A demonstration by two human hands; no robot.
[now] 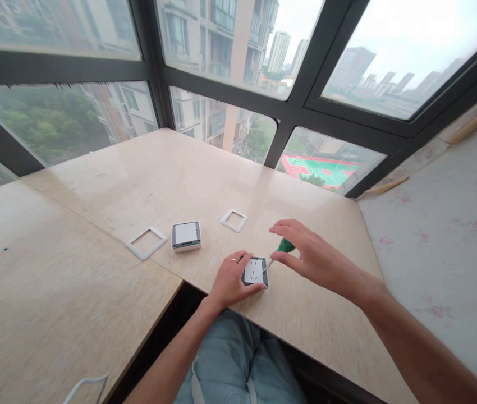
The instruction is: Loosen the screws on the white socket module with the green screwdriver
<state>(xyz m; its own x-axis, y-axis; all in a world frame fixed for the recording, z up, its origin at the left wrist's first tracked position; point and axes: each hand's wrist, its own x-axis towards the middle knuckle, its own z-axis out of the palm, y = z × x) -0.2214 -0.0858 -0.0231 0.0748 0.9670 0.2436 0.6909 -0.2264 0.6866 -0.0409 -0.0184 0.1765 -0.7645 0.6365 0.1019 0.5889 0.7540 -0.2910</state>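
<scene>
A white wall socket (253,271) with a grey surround lies on the stone-like ledge close to my body. My left hand (230,279) grips it from the left, thumb along the near edge and fingers at the far edge. In my right hand (306,249) is a screwdriver (285,246) with a green handle, the fingers curled around it. Its shaft slants down to the left, and the tip meets the right side of the socket. The tip's exact contact with a screw is too small to make out.
A second white-faced switch unit (186,235) sits left of the socket. One white cover frame (146,243) lies beside it, another frame (234,220) farther back. A white cable (89,380) shows at bottom left. Dark-framed windows border the ledge (95,191); a papered wall (444,264) stands right.
</scene>
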